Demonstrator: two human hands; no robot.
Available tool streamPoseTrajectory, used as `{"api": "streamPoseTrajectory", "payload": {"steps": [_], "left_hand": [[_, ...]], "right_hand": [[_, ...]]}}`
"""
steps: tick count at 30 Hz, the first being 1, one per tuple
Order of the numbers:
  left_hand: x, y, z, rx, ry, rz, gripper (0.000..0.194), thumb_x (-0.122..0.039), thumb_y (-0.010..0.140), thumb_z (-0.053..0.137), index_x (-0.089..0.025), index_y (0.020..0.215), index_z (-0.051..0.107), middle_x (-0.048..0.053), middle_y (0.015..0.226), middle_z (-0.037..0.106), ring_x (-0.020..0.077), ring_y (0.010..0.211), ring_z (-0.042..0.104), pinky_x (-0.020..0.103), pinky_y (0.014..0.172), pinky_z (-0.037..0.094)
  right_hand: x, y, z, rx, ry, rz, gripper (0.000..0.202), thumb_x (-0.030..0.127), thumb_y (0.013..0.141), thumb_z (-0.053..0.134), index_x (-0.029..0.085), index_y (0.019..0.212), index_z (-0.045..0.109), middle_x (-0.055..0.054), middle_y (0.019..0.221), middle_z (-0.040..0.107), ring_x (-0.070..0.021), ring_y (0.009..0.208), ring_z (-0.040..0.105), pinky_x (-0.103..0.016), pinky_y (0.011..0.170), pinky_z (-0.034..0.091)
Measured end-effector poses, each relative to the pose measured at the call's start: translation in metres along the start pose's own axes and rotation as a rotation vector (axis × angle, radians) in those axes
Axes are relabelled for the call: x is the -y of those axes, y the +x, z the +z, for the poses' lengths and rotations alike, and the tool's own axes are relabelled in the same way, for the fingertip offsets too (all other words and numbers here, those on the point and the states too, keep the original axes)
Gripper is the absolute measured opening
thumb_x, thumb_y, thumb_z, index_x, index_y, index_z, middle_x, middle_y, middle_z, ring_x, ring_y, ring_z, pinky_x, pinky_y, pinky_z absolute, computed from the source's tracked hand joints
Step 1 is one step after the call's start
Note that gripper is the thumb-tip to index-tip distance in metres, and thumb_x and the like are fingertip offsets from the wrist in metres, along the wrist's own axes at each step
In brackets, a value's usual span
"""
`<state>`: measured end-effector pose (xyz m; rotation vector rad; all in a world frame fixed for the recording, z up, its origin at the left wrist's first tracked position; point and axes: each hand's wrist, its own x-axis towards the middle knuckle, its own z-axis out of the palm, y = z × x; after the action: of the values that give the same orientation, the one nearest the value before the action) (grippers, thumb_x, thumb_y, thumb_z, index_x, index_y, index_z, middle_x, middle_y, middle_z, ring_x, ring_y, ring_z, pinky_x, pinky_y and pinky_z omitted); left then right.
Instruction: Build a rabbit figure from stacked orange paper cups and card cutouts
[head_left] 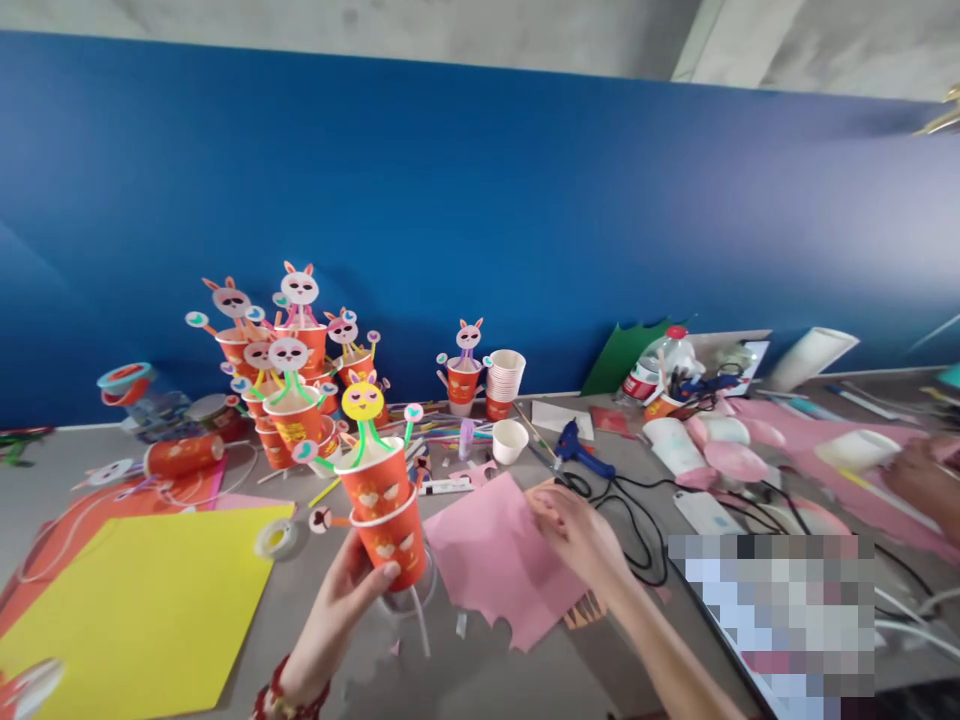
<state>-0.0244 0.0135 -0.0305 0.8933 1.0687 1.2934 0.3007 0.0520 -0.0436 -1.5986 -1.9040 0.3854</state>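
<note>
My left hand [360, 590] is wrapped round two nested red paper cups [390, 530] with printed faces. Out of the upper cup rises a yellow bunny face [363, 398] on green pipe-cleaner arms with round paper paws; a clear straw [421, 620] hangs below. My right hand [574, 520] is over the upper right edge of a pink paper sheet [487, 560], fingers curled together; what they grip, if anything, is hidden. A roll of clear tape [275, 538] lies left of the held cups, beside a yellow sheet [150, 610].
Several finished bunny cups [289, 400] stand stacked at back left. Behind the pink sheet are a stack of white-rimmed cups [505, 378], a single white cup [510, 440] and a blue glue gun [581, 450] with black cable. Right: a pixelated screen [780, 620], and another person's hand [919, 475].
</note>
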Motion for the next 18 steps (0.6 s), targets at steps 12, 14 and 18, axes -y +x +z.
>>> {"api": "streamPoseTrajectory", "payload": {"steps": [12, 14, 18], "left_hand": [[-0.017, 0.01, -0.031, -0.168, -0.009, 0.194, 0.067, -0.036, 0.07, 0.085, -0.022, 0.13, 0.06, 0.008, 0.118, 0.073, 0.0277, 0.108, 0.068, 0.032, 0.091, 0.056], [-0.017, 0.007, -0.031, -0.163, -0.001, 0.183, 0.071, -0.039, 0.069, 0.085, -0.022, 0.133, 0.058, 0.009, 0.12, 0.073, 0.0296, 0.109, 0.067, 0.033, 0.091, 0.057], [-0.008, 0.005, -0.033, -0.117, 0.016, 0.092, 0.072, -0.043, 0.063, 0.087, -0.02, 0.127, 0.062, 0.01, 0.119, 0.074, 0.0346, 0.112, 0.066, 0.035, 0.088, 0.059]], "right_hand": [[-0.011, 0.005, -0.007, 0.13, -0.213, 0.052, 0.028, 0.032, 0.096, 0.042, 0.023, 0.092, 0.068, -0.008, 0.094, 0.075, -0.0248, 0.086, 0.07, -0.031, 0.069, 0.048], [-0.007, 0.008, 0.001, 0.132, -0.222, 0.029, 0.027, 0.028, 0.096, 0.041, 0.023, 0.098, 0.068, -0.009, 0.101, 0.075, -0.0254, 0.093, 0.069, -0.031, 0.074, 0.048], [0.006, 0.006, 0.016, 0.179, -0.25, -0.002, 0.021, 0.024, 0.089, 0.054, 0.021, 0.104, 0.069, -0.008, 0.099, 0.075, -0.025, 0.088, 0.069, -0.03, 0.073, 0.048]]}}
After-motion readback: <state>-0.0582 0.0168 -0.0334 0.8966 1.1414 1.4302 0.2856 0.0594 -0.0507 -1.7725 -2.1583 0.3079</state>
